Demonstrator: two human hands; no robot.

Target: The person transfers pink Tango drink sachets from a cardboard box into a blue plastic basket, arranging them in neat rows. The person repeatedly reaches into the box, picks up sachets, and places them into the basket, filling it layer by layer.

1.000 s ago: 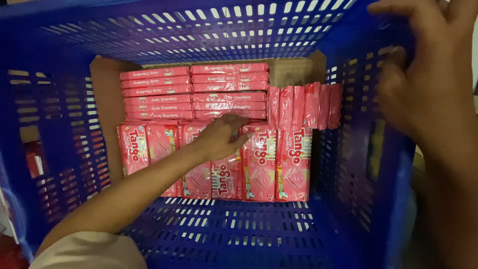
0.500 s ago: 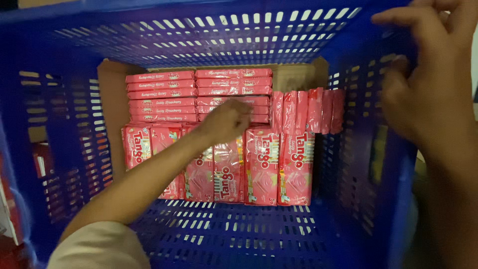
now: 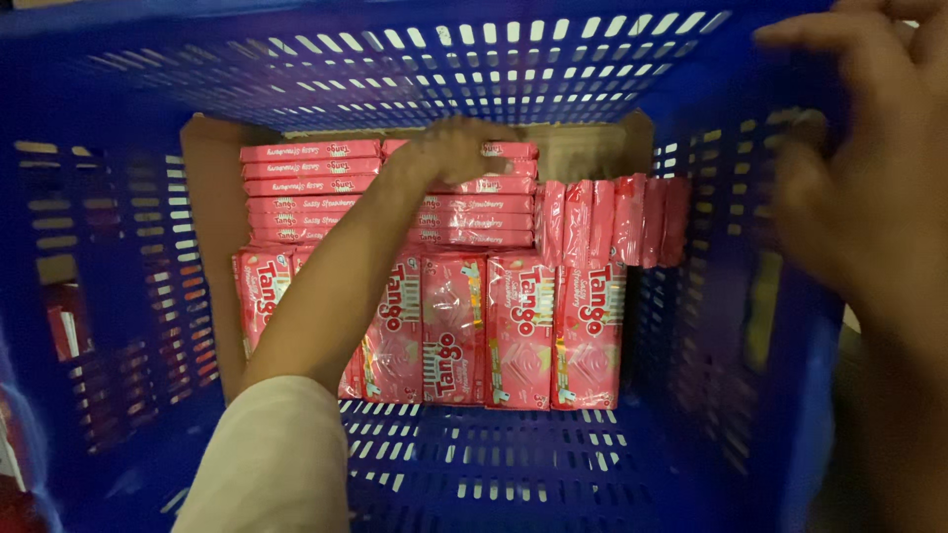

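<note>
my left hand point(image 3: 449, 150) rests flat, grip loose, on the pink wafer packs point(image 3: 296, 183) at the blue crate's point(image 3: 474, 59) far wall; right hand point(image 3: 869, 197) clasps its right rim; near floor strip bare.

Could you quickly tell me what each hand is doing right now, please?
Left hand: resting on the stacked pink packets; grip cannot be told.
Right hand: on the blue crate rim, blurred, grip unclear.

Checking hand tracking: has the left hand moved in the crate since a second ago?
Yes. The left hand has gone from the flat front row of pink packs to the stacked packs by the far wall of the blue crate.
</note>
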